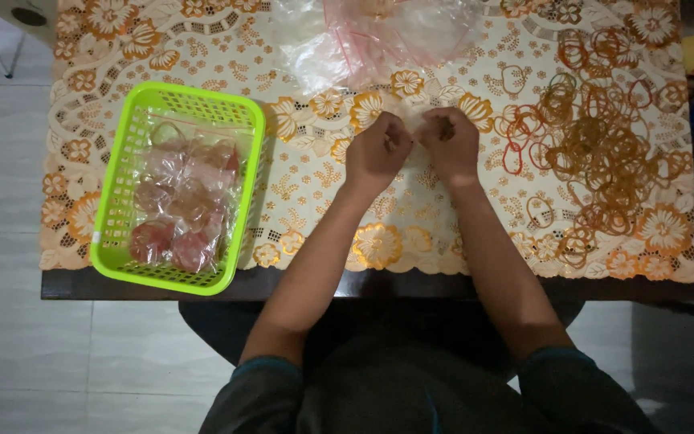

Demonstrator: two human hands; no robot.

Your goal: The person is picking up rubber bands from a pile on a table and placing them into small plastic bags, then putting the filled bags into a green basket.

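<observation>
The fingers of the left hand [377, 151] and the right hand [450, 145] curl inward, fists side by side and nearly touching, knuckles up over the middle of the table. Between the two sets of fingertips sits something small and clear, probably a little plastic bag [414, 128]; both hands seem to pinch it, but the curled fingers hide the grip and what it holds cannot be made out.

Just beyond the fingers, toward the far edge, lies a loose heap of clear plastic bags [379, 36] with red zip strips, crumpled and overlapping. They look empty.

Off to the right of the right hand, near but not touching it, a wide scatter of rubber bands [596, 137] covers the cloth, orange and brown for the most part, with a red one or two closest to the knuckles.

Well to the left of the left hand stands a lime-green plastic basket [118, 177] with slotted walls. Inside it lie several filled clear bags [182, 209], bunched together; their contents show reddish and brownish through the plastic, and what they are cannot be told.

Under everything lies a cream lace-pattern tablecloth [379, 233] with orange flowers, its scalloped hem ending just short of the dark table edge [122, 283] nearest the person.
</observation>
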